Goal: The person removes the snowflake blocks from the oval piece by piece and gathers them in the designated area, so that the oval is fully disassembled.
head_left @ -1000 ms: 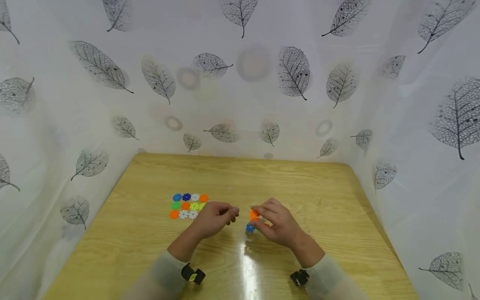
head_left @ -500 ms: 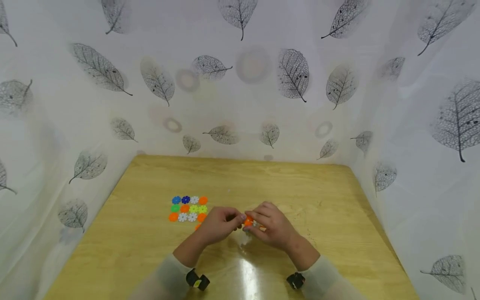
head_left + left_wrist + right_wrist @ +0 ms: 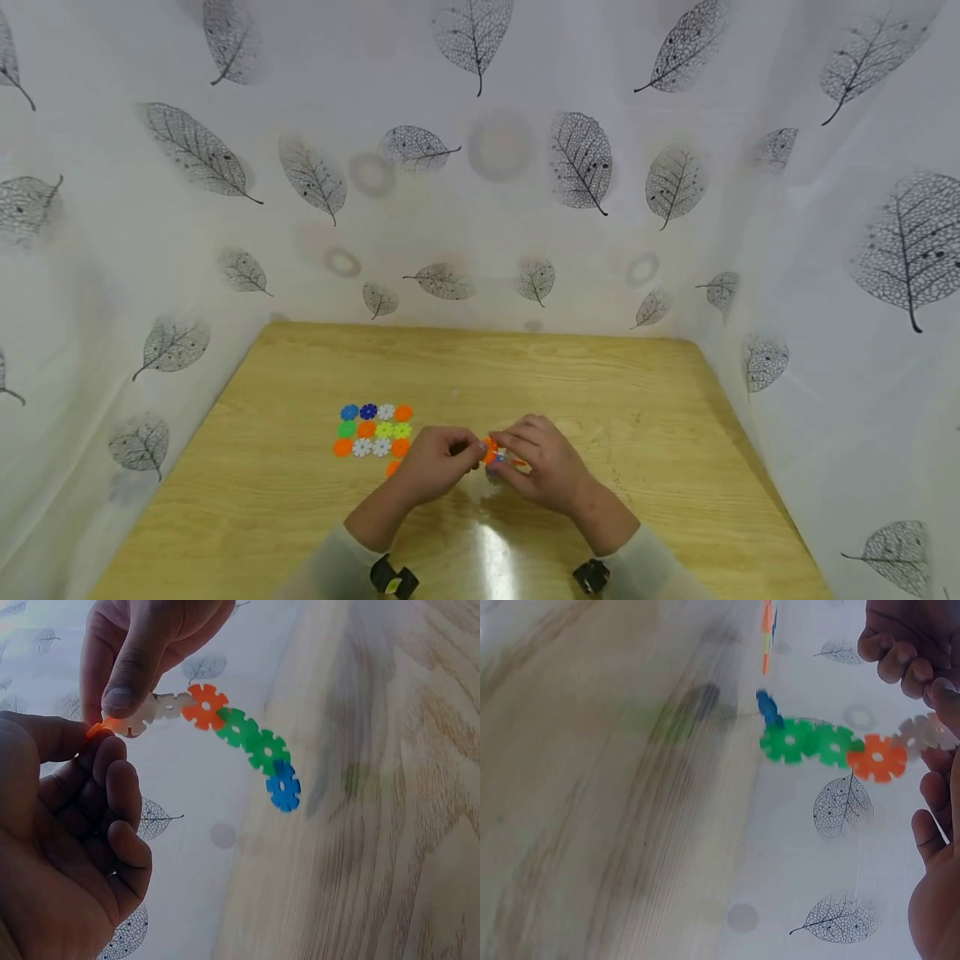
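My left hand (image 3: 438,462) pinches an orange notched plastic disc (image 3: 95,732) between thumb and forefinger, at the end of a short chain of interlocking discs. My right hand (image 3: 546,465) pinches the chain right beside it, its thumb over a whitish disc (image 3: 139,718). From there the chain runs on through another whitish disc, an orange disc (image 3: 205,706), two green discs (image 3: 268,752) and a blue disc (image 3: 283,786) at the free end. It hangs in a curve above the table. The left hand's other fingers are loosely curled in the left wrist view.
Left of the hands, loose notched discs (image 3: 366,429) in blue, white, green, yellow and orange lie in rows on the wooden table (image 3: 585,375). One orange disc (image 3: 393,468) lies partly behind the left forearm. Leaf-printed white curtains (image 3: 495,217) enclose the table's back and sides.
The hands have come together: the left moved right to meet the chain in the right hand, which shifted slightly left. The orange disc at the chain's end is now between both hands' fingertips.
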Motion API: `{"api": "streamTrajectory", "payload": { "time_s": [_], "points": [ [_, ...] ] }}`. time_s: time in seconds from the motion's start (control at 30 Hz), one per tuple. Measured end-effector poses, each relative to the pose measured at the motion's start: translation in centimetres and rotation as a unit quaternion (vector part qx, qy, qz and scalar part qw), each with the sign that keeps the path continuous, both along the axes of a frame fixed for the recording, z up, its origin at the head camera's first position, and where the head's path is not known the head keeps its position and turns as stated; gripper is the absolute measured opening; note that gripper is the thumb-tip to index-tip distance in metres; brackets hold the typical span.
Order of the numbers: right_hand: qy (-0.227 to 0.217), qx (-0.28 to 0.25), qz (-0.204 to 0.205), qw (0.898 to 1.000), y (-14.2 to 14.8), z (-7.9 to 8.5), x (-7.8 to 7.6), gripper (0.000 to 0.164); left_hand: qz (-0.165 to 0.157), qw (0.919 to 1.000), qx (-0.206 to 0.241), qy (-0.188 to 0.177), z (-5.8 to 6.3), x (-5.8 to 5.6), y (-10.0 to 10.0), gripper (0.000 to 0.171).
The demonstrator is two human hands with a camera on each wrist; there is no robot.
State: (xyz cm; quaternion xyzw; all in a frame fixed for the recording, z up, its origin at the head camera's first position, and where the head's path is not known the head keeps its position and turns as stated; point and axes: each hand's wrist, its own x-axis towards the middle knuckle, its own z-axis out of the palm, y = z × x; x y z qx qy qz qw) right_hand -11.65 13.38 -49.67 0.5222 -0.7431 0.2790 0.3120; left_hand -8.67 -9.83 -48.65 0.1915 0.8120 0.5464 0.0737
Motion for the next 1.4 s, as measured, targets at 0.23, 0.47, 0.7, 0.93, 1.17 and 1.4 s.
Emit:
{"api": "streamTrajectory", "payload": {
  "time_s": [0.23,0.47,0.7,0.93,1.17,1.4],
  "points": [
    [0.006,-0.014,-0.007,1.0,0.31,-0.12,0.07,0.019,0.023,0.9997,0.007,0.0,-0.21,0.11,-0.43,0.026],
    [0.024,-0.021,-0.001,0.999,0.13,-0.07,-0.07,0.016,0.026,0.9996,0.009,-0.002,-0.24,0.02,-0.46,0.033],
    [0.027,-0.027,0.002,0.999,0.01,0.18,-0.14,0.008,0.032,0.9992,0.024,0.009,-0.19,0.1,-0.43,0.031],
    [0.034,-0.036,0.014,0.999,-0.07,0.16,-0.42,0.005,0.04,0.9985,0.036,0.013,-0.12,0.06,-0.48,0.028],
    [0.034,-0.039,0.021,0.998,-0.19,0.14,-0.37,0.008,0.044,0.9983,0.035,0.015,-0.16,0.08,-0.54,0.03],
    [0.038,-0.042,0.024,0.998,-0.28,0.2,-0.17,0.005,0.057,0.9974,0.044,-0.004,0.17,0.32,-0.52,0.026]
  ]
}}
